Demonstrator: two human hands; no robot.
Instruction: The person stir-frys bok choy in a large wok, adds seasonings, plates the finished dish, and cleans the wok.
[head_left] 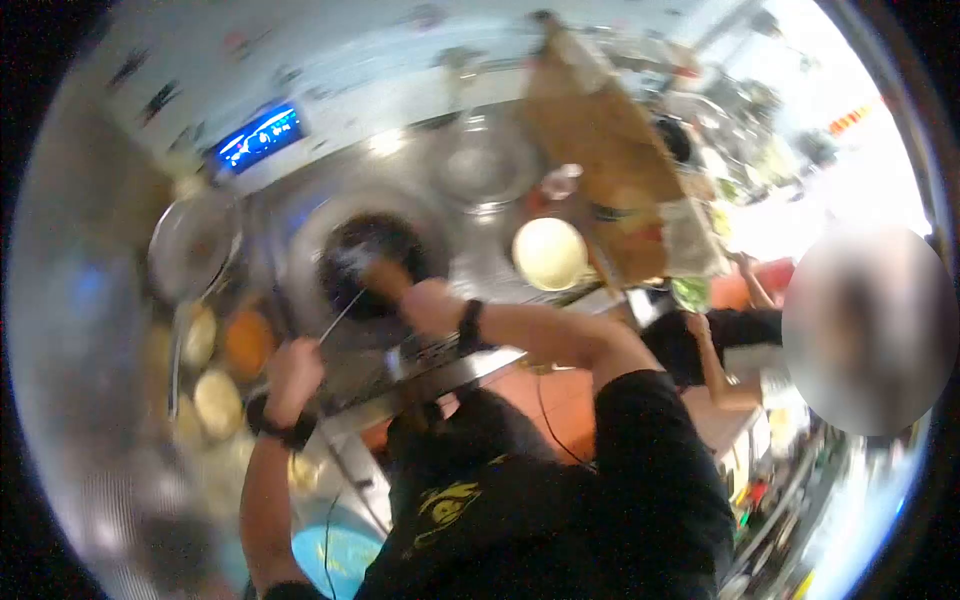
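Note:
A dark wok (345, 240) sits in the metal stove top in front of me. My left hand (295, 375) is closed around a thin metal-handled utensil (342, 313). Its far end reaches into the wok, and its head cannot be made out. My right hand (432, 308), over the wok's near right edge, is closed on a brown, brush-like thing (385, 277) that points into the wok. Blur hides its exact kind. Both wrists wear dark bands.
Left of the wok are a round strainer-like pan (195, 245) and several containers, one orange (249, 342). A pale bowl (550, 254) stands at the right, beside a brown board (600, 150). Another person (735, 330) works at the far right. A blue basin (335, 560) is below.

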